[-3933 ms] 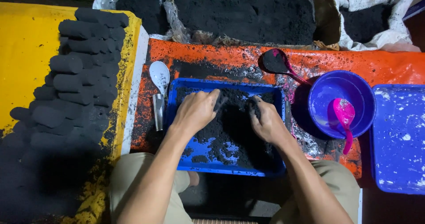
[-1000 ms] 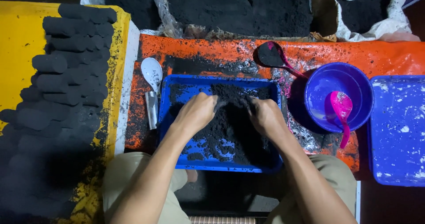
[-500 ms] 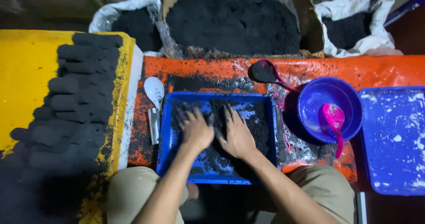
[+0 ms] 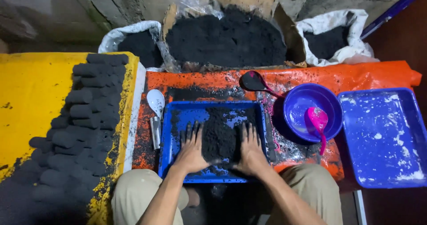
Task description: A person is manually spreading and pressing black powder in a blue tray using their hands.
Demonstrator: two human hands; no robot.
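A blue rectangular tray (image 4: 168,136) sits on an orange sheet in front of my knees, with a mound of black powder (image 4: 221,134) in its middle. My left hand (image 4: 191,149) lies flat in the tray, fingers spread, pressed against the left side of the mound. On the mound's right side my right hand (image 4: 251,148) rests the same way, fingers apart. Both hands are smeared black and hold nothing.
Rows of black cylindrical briquettes (image 4: 80,118) lie on a yellow surface at left. A white spoon (image 4: 155,102) and metal tube (image 4: 155,134) lie beside the tray. A blue bowl (image 4: 296,101) with a pink scoop (image 4: 318,120), a dark ladle (image 4: 253,80), a second blue tray (image 4: 387,136) and sacks of black powder (image 4: 227,36) surround it.
My hands went from kneading the powder with curled fingers to lying flat and spread on either side of the mound. The view tilted up, showing more of the sacks.
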